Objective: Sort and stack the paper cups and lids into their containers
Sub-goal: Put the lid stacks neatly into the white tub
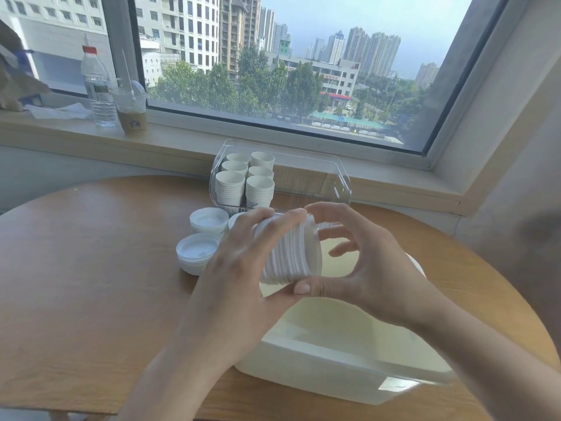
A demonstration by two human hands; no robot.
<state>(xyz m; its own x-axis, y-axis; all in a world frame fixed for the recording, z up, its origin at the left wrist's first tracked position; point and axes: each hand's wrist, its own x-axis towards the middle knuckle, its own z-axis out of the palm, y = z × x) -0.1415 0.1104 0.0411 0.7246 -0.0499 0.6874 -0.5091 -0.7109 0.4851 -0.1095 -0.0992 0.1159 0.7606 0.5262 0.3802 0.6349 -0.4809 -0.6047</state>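
While left hand (243, 253) and right hand (358, 262) clasp lid stack (288, 250) sideways between them — we judge lid-stacking underway; next, lower into white container (318, 360) below grip.

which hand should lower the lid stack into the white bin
Left, probably. The left hand wraps around the lid stack, carrying it, while the right hand only steadies its end rim. The white bin sits directly below both.
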